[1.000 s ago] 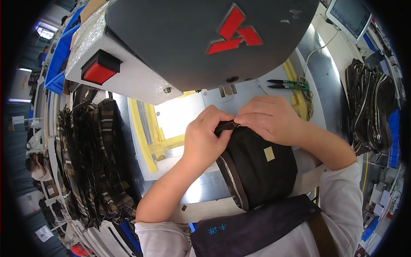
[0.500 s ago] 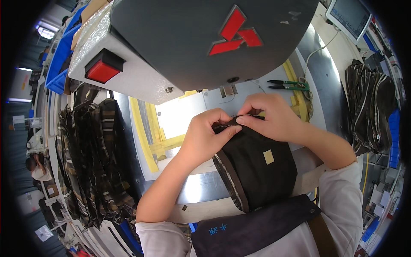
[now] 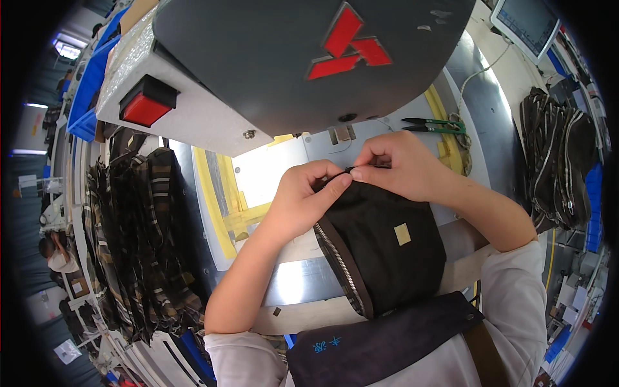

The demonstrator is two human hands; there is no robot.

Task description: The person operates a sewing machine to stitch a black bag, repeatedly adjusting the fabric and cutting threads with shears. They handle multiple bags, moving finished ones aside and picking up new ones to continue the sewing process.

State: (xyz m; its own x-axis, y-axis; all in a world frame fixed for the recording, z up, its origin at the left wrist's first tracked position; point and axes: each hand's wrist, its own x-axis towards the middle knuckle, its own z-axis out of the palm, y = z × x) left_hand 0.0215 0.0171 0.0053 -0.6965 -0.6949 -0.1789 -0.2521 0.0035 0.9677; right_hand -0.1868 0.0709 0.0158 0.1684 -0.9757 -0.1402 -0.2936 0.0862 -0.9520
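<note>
A dark brown fabric pouch (image 3: pixel 380 258) with a small pale yellow label (image 3: pixel 402 234) hangs from my hands over the front edge of the work surface. A silver-toothed zipper (image 3: pixel 338 264) runs down its left side. My left hand (image 3: pixel 303 197) pinches the pouch's upper edge between thumb and fingers. Right beside it, my right hand (image 3: pixel 400 169) grips the same edge, the two thumb tips nearly touching. My fingers hide the piece of edge between them.
A large dark grey machine head (image 3: pixel 290 71) with a red button (image 3: pixel 147 108) overhangs the table. Green-handled scissors (image 3: pixel 435 125) lie at the far right. Striped fabric pieces (image 3: pixel 142 238) are stacked on the left, zippered dark pieces (image 3: pixel 558 161) on the right. A screen (image 3: pixel 527 26) stands at back right.
Both hands have shifted slightly left and away from me, carrying the pouch's upper edge along. My thumbs have come closer together. The grip on the pouch stays.
</note>
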